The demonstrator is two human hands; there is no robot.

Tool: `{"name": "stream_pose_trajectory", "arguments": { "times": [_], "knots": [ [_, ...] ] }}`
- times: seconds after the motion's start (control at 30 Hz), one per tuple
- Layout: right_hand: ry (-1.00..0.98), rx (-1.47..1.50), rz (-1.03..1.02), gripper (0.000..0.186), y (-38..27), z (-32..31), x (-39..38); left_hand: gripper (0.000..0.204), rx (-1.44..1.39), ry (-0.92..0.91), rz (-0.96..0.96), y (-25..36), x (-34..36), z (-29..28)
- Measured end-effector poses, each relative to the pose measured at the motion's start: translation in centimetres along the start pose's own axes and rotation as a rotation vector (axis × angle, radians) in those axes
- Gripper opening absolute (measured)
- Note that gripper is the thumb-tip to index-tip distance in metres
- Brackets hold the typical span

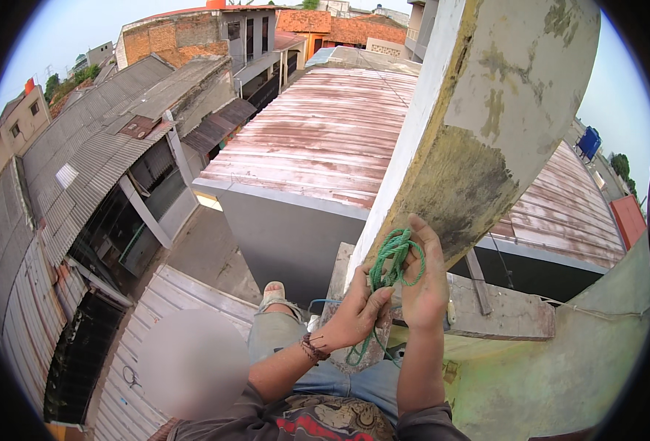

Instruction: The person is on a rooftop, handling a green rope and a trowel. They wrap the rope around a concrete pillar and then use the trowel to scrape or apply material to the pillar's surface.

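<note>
A bundle of green rope (pixel 392 257), gathered in loops, is between my two hands in front of a pale, weathered slab. My left hand (pixel 365 305) is closed on the lower part of the bundle, thumb pressed against the fingers. A dark braided bracelet circles that wrist. At the bundle's right side, my right hand (pixel 424 283) has its fingers bent around the upper loops, one loop lying over them. Slack green strands hang below my left hand toward my lap. Parts of my fingers are hidden behind the rope.
The slab (pixel 479 125), stained and flaking, rises close beyond my hands. A concrete ledge (pixel 512 312) runs right. My foot (pixel 273 292) is high above a paved yard (pixel 215 250). Rusty metal roofing (pixel 318 132) spreads beyond. A blurred round patch hides part of the lower left.
</note>
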State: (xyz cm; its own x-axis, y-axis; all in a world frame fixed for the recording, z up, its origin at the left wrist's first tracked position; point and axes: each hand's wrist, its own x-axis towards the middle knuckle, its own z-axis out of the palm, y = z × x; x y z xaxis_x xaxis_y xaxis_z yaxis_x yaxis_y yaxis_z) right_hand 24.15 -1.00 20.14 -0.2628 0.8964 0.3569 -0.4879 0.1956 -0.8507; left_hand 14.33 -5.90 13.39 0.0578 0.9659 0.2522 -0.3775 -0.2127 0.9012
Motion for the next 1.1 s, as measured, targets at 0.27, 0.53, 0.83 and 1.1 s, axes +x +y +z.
{"name": "stream_pose_trajectory", "arguments": {
  "times": [0.27, 0.53, 0.83, 1.1],
  "knots": [
    [-0.277, -0.300, 0.195, 0.067, 6.3, -1.4, -4.4, 0.027, -0.584, 0.271, -0.038, 3.1, 1.8, -3.4],
    [-0.186, -0.271, 0.277, 0.074, 6.5, 0.0, -6.0, 0.028, -0.730, 0.582, 0.217, 2.4, 2.1, -5.8],
    [-0.297, -0.782, -0.036, 0.092, 3.3, 1.1, -4.2, 0.027, -0.466, 0.268, 0.158, 2.2, 1.3, -4.6],
    [-0.229, -0.790, 0.132, 0.041, 3.7, 1.3, -4.0, 0.029, -0.307, 0.130, 0.030, 4.1, 0.5, -3.8]
  ]
}}
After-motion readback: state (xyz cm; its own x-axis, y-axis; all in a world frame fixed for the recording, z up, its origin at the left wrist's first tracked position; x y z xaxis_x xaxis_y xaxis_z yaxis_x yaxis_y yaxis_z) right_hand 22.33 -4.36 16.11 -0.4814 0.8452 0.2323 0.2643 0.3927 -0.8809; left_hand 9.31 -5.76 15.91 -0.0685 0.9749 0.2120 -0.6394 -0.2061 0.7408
